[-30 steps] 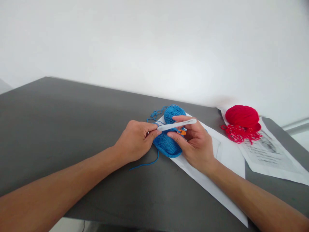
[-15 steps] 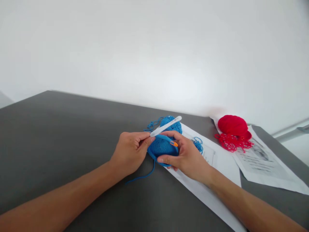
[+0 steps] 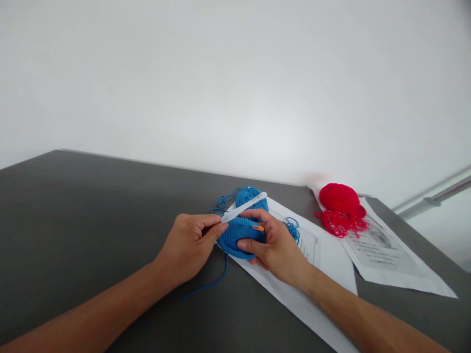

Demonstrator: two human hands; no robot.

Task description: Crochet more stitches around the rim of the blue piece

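Observation:
My left hand (image 3: 195, 242) is closed, with thumb and index finger pinching the lower end of a white crochet hook (image 3: 246, 207) at the left rim of a blue crocheted piece (image 3: 235, 235). The hook slants up to the right across the rim. My right hand (image 3: 274, 245) grips the piece's right side, thumb inside and the other fingers around the outer rim. The piece is round and shallow, worked in a spiral. An orange stitch marker (image 3: 258, 227) sits on its rim near my right fingers. A loose yarn tail (image 3: 209, 285) hangs below. The hook's tip is hidden by my left fingers.
Behind the piece lies a blue yarn ball (image 3: 251, 196), with a loose blue tangle (image 3: 293, 229) to its right. A white printed sheet (image 3: 327, 264) lies under my right forearm. A red yarn ball (image 3: 340, 198) rests on another sheet (image 3: 393, 260). The dark table (image 3: 91, 211) meets a white wall.
The view has shifted, so hands and objects appear slightly lower and farther left. My right thumb lies farther over the inside of the piece. Both grips stay the same.

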